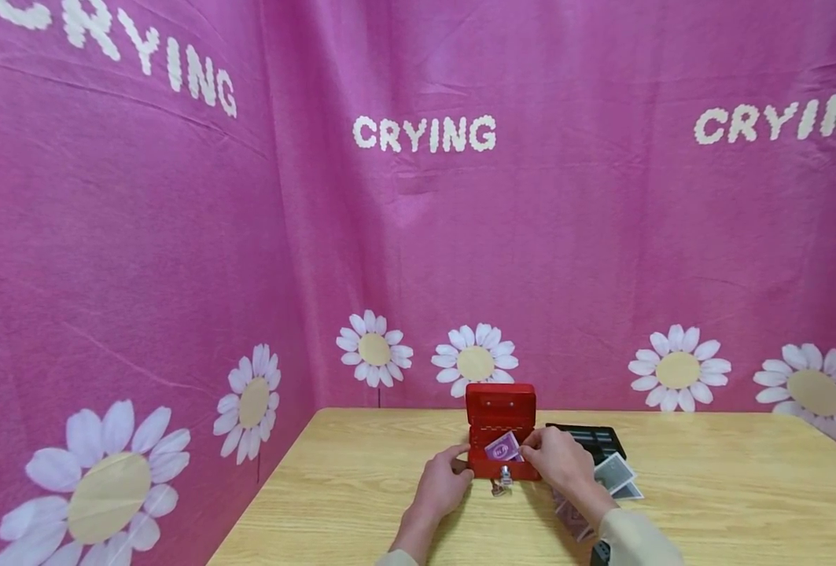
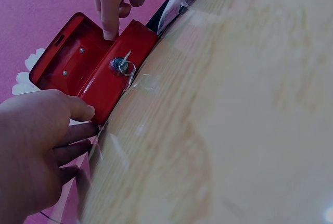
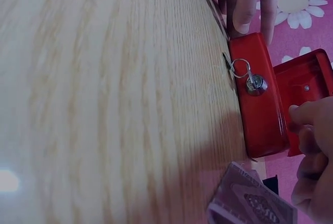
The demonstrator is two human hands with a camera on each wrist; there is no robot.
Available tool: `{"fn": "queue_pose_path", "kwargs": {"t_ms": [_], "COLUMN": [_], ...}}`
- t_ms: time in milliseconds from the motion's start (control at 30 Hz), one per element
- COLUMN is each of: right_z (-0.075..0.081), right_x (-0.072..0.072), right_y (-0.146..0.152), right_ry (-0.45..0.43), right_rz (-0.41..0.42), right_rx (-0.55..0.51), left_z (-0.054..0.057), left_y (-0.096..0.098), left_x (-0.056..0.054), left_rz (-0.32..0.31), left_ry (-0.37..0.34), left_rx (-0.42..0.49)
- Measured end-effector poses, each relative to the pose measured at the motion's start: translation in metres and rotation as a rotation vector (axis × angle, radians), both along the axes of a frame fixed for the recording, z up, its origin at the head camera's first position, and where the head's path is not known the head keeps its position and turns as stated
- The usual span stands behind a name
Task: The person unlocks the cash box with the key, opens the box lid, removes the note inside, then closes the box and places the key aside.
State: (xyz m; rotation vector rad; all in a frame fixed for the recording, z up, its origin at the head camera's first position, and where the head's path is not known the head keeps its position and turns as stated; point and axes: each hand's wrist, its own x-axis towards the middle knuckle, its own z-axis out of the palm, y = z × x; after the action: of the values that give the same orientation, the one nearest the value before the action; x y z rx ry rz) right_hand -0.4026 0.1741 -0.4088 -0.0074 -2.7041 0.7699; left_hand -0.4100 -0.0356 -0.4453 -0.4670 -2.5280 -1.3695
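Note:
A small red cash box [image 1: 506,468] stands on the table with its lid [image 1: 501,404] raised. A silver lock with a key [image 2: 123,66] in it is on the front. My left hand [image 1: 443,483] grips the box's left end, its thumb on the front corner and its fingers along the side. Inside the box lies a tilted purple card [image 1: 501,447] with a white emblem. My right hand [image 1: 562,458] reaches over the right end, thumb and forefinger pinching at the card's right edge. The front wall hides those fingertips in the wrist views.
Right of the box lies an open black case [image 1: 593,439]. Grey, white-edged cards [image 1: 614,473] lie by it, and more purple cards [image 3: 252,198] are under my right forearm. A ring with a second key [image 1: 498,488] hangs from the lock. Pink cloth [image 1: 418,236] hangs behind the wooden table [image 1: 347,472].

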Motion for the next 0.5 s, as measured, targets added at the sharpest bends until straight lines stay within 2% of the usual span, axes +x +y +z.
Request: {"fn": "queue_pose_path", "kwargs": {"t_ms": [500], "right_z": [-0.0068], "right_x": [-0.0087], "right_y": [-0.0023], "right_ry": [-0.017], "right_rz": [-0.006], "right_rx": [0.031], "left_z": [0.0008], "left_y": [-0.0005], "left_x": [-0.0002], "left_rz": [-0.008], "left_ry": [-0.009], "left_rx": [0.004]}}
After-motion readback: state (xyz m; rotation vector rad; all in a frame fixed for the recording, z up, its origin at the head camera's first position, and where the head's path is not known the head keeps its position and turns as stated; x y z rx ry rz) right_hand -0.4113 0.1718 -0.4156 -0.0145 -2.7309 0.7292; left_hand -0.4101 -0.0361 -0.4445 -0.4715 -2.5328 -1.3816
